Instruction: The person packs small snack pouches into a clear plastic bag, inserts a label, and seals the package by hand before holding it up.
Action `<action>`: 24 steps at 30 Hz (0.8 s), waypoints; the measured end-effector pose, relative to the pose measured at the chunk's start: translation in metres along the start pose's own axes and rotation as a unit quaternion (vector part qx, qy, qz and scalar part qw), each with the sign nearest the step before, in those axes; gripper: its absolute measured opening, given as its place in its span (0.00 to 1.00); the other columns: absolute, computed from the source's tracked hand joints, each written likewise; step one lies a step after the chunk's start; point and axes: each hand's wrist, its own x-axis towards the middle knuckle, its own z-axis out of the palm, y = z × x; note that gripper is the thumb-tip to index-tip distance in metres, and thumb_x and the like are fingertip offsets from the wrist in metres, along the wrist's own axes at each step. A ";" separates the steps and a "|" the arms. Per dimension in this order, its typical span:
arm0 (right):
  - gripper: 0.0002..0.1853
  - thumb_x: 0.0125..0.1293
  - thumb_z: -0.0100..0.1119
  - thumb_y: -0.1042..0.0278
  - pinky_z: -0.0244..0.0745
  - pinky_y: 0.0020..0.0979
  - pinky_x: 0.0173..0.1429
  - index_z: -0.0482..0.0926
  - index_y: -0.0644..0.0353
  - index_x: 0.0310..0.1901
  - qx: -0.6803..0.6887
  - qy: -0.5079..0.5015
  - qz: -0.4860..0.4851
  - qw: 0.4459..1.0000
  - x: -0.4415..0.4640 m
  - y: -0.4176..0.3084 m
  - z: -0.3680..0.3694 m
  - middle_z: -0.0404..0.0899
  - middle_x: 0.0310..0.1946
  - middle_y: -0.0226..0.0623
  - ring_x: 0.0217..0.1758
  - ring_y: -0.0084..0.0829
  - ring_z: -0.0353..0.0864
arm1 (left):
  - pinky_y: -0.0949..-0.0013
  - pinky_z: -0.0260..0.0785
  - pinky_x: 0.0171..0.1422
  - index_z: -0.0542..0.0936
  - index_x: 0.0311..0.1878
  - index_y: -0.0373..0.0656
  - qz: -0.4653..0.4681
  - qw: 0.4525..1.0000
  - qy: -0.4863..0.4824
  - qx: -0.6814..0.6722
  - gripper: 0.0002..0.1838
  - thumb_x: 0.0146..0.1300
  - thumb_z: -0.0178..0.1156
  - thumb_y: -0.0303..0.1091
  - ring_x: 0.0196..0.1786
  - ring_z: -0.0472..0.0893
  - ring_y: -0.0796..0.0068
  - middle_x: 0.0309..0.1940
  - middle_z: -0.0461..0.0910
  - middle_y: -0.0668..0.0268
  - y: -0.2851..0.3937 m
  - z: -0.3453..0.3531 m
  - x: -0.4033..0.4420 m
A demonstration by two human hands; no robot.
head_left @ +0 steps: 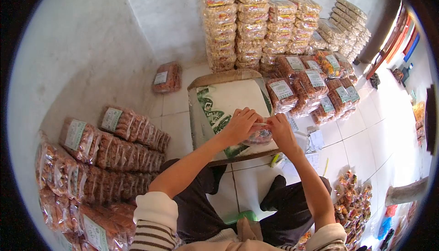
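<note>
My left hand (241, 125) and my right hand (280, 130) are close together over the front right part of a low table with a white and green top (233, 96). The fingers of both are closed on the upper edge of a small clear plastic bag (261, 137). Reddish-brown contents show through the bag, which hangs just under my hands at the table top. My fingers partly hide its upper edge.
Rows of labelled brown packs (109, 148) stand at the left, and more packs (314, 79) lie right of the table. Tall stacks of pale packs (251, 27) line the wall. Papers (315, 140) and a yellow-green marker (275, 160) lie on the floor.
</note>
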 end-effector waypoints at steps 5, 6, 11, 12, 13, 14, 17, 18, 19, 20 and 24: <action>0.06 0.48 0.59 0.77 0.69 0.37 0.39 0.75 0.64 0.30 0.107 -0.030 0.064 0.992 0.008 0.002 -0.007 0.72 0.28 0.43 0.35 0.42 0.72 | 0.62 0.57 0.48 0.74 0.41 0.47 0.002 0.999 0.005 0.034 0.12 0.57 0.55 0.41 0.43 0.71 0.67 0.35 0.73 0.68 0.004 0.004 0.001; 0.06 0.47 0.60 0.75 0.69 0.36 0.38 0.76 0.64 0.29 0.138 -0.042 0.087 0.986 0.008 0.004 -0.009 0.73 0.26 0.43 0.33 0.42 0.73 | 0.62 0.57 0.48 0.74 0.41 0.47 0.004 0.999 0.005 0.033 0.12 0.57 0.55 0.41 0.43 0.71 0.67 0.35 0.73 0.68 0.005 0.005 0.001; 0.07 0.47 0.63 0.73 0.69 0.36 0.37 0.77 0.64 0.28 0.160 -0.068 0.133 0.976 0.011 0.009 -0.013 0.74 0.25 0.41 0.31 0.41 0.73 | 0.64 0.56 0.49 0.76 0.38 0.48 -0.033 0.998 -0.047 0.036 0.10 0.57 0.55 0.42 0.41 0.73 0.68 0.34 0.75 0.68 0.006 0.000 0.008; 0.07 0.47 0.63 0.73 0.69 0.35 0.37 0.77 0.64 0.28 0.175 -0.062 0.140 0.973 0.011 0.008 -0.013 0.74 0.25 0.41 0.31 0.40 0.73 | 0.64 0.56 0.49 0.76 0.38 0.48 -0.034 0.998 -0.046 0.037 0.10 0.57 0.55 0.42 0.41 0.73 0.68 0.34 0.75 0.68 0.006 0.000 0.008; 0.07 0.47 0.63 0.73 0.69 0.35 0.37 0.77 0.64 0.28 0.176 -0.062 0.138 0.973 0.011 0.004 -0.010 0.74 0.25 0.41 0.31 0.40 0.73 | 0.64 0.56 0.49 0.76 0.38 0.48 -0.050 0.997 -0.057 0.024 0.10 0.57 0.55 0.41 0.41 0.73 0.69 0.34 0.75 0.68 0.005 -0.002 0.009; 0.08 0.47 0.64 0.72 0.69 0.35 0.37 0.77 0.64 0.28 0.103 0.003 0.050 0.993 0.010 -0.002 -0.007 0.73 0.25 0.41 0.31 0.40 0.73 | 0.65 0.56 0.48 0.76 0.38 0.48 -0.068 0.995 -0.067 0.013 0.09 0.57 0.55 0.41 0.41 0.73 0.69 0.34 0.76 0.69 0.005 -0.004 0.010; 0.08 0.46 0.65 0.70 0.69 0.36 0.37 0.77 0.63 0.27 0.037 0.065 -0.038 0.996 0.010 -0.004 -0.001 0.72 0.24 0.40 0.31 0.40 0.73 | 0.65 0.55 0.49 0.77 0.38 0.48 -0.083 0.993 -0.085 0.018 0.09 0.57 0.56 0.41 0.42 0.74 0.70 0.34 0.76 0.68 0.003 -0.005 0.011; 0.08 0.46 0.65 0.70 0.69 0.35 0.37 0.77 0.63 0.27 0.043 0.065 -0.037 0.996 0.009 -0.002 -0.001 0.71 0.24 0.40 0.31 0.40 0.73 | 0.65 0.55 0.49 0.77 0.38 0.48 -0.083 0.993 -0.086 0.016 0.09 0.57 0.56 0.41 0.42 0.74 0.70 0.34 0.76 0.68 0.002 -0.004 0.011; 0.08 0.46 0.65 0.70 0.69 0.35 0.37 0.77 0.63 0.27 0.042 0.065 -0.036 0.996 0.008 -0.002 -0.002 0.71 0.24 0.40 0.31 0.40 0.73 | 0.64 0.57 0.48 0.77 0.37 0.47 -0.088 0.992 -0.086 -0.014 0.10 0.56 0.57 0.40 0.41 0.75 0.69 0.34 0.76 0.67 0.001 -0.004 0.011; 0.08 0.45 0.65 0.71 0.69 0.35 0.36 0.77 0.63 0.27 0.081 0.035 0.020 0.996 0.008 -0.001 -0.003 0.71 0.24 0.40 0.31 0.40 0.73 | 0.64 0.59 0.48 0.77 0.36 0.46 -0.092 0.991 -0.086 -0.043 0.10 0.55 0.58 0.40 0.41 0.75 0.68 0.33 0.77 0.67 -0.001 -0.005 0.011; 0.08 0.45 0.65 0.74 0.69 0.34 0.34 0.76 0.63 0.27 0.143 0.007 0.085 0.986 0.009 0.000 -0.004 0.72 0.24 0.40 0.30 0.39 0.73 | 0.63 0.65 0.42 0.77 0.33 0.45 -0.137 0.963 -0.097 -0.212 0.09 0.52 0.61 0.39 0.37 0.76 0.66 0.30 0.76 0.65 -0.003 -0.014 0.013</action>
